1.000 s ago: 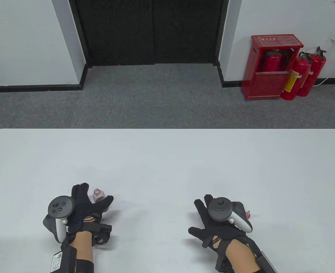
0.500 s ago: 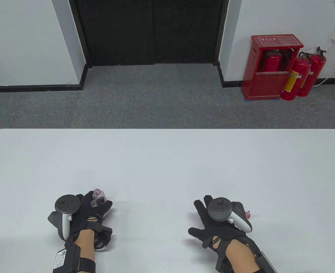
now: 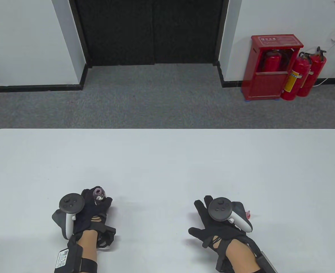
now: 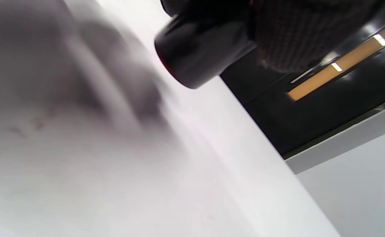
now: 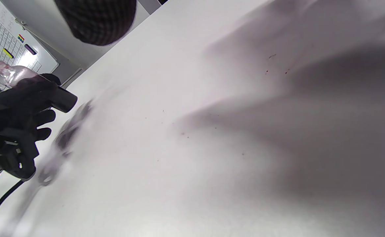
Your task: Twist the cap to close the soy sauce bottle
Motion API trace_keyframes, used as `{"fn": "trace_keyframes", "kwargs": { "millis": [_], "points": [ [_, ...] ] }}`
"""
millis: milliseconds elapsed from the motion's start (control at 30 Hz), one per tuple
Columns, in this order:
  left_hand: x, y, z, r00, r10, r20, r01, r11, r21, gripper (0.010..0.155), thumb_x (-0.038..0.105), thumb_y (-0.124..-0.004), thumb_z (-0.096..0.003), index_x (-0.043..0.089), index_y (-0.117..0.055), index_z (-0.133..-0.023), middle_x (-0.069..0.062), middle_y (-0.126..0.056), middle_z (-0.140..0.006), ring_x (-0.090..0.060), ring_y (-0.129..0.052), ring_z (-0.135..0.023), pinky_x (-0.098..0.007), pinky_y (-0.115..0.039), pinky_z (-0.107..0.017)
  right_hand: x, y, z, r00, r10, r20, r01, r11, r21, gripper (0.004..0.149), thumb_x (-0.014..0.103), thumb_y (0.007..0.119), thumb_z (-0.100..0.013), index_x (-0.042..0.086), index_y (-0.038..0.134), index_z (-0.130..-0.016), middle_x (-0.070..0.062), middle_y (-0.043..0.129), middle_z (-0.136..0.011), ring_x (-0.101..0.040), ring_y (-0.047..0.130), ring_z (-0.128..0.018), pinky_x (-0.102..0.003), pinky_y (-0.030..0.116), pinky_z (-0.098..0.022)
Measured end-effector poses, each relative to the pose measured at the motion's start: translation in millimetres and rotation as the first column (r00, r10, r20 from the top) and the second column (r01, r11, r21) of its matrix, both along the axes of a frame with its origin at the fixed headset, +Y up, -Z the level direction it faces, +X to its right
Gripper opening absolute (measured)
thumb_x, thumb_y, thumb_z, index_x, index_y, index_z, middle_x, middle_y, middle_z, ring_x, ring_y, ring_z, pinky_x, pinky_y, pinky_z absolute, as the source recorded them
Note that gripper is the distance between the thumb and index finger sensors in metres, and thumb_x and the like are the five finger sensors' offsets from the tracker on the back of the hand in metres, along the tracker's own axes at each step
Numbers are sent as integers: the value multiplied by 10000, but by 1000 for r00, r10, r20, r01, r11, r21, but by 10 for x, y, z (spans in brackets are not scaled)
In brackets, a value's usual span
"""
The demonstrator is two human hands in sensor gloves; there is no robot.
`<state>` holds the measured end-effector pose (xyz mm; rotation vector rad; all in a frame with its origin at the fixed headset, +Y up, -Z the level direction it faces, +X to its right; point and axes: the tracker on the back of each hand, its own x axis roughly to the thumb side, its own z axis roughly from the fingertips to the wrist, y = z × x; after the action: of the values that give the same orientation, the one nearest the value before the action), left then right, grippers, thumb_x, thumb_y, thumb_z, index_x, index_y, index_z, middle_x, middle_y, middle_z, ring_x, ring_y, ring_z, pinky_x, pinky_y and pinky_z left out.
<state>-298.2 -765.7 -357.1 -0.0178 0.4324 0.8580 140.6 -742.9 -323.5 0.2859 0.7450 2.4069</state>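
Note:
My left hand (image 3: 94,204) grips the soy sauce bottle (image 3: 98,194) and holds it just above the table. Its clear open neck points up toward the table camera. In the left wrist view the bottle's dark base (image 4: 197,54) hangs over the table under my fingers (image 4: 297,36). The right wrist view shows the bottle (image 5: 60,98) held in the left hand at the far left. My right hand (image 3: 205,212) lies flat on the table with fingers spread, holding nothing. A small red cap (image 3: 247,214) sits by its right side, partly hidden behind the tracker.
The white table (image 3: 167,159) stretches out beyond both hands. Past its far edge are grey carpet, a dark doorway and red fire extinguishers (image 3: 298,75) by the wall.
My left hand has turned and shifted slightly right with the bottle, tipping its open neck up toward the camera. The right hand and the cap have not moved.

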Motion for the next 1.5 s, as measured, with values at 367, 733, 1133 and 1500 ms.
{"fn": "trace_keyframes", "kwargs": {
  "millis": [367, 733, 1133, 1500],
  "points": [
    [436, 172, 22, 969, -200, 146, 177, 972, 154, 430, 639, -969, -382, 546, -807, -770, 142, -700, -1166, -344, -716, -1111, -627, -703, -679, 30, 15, -11, 1000, -16, 16, 16, 1000, 7, 941, 559, 701, -449, 331, 9, -1044, -93, -206, -1094, -437, -175, -975, -725, 119, -660],
    [912, 73, -32, 893, -215, 396, 171, 975, 144, 326, 503, -1014, -423, 523, -857, -708, 214, -955, -813, -136, -1078, -710, -373, -940, -389, 86, 34, -37, 998, -48, 37, 48, 999, 9, 924, 555, 702, -450, 323, 49, -1062, -106, -141, -1130, -438, -156, -983, -713, 116, -659],
    [1304, 177, 98, 801, -258, 541, 171, 963, 206, 348, 538, -1008, -414, 532, -850, -724, 207, -962, -766, -110, -1094, -673, -348, -946, -342, 1243, 311, -203, 875, -31, 483, -73, 978, 195, 698, 233, 757, -476, 456, 438, -1056, -38, 188, -1211, -385, 78, -1072, -602, 191, -705],
    [1344, 109, 105, 773, -262, 577, 186, 964, 188, 356, 537, -1011, -405, 533, -852, -724, 208, -965, -760, -115, -1096, -667, -351, -944, -337, 1501, -165, -313, 731, 186, 656, -208, 977, -45, 687, 387, 914, -384, 348, 636, -1012, -190, 656, -999, -465, 656, -762, -601, 614, -542]
  ]
}}
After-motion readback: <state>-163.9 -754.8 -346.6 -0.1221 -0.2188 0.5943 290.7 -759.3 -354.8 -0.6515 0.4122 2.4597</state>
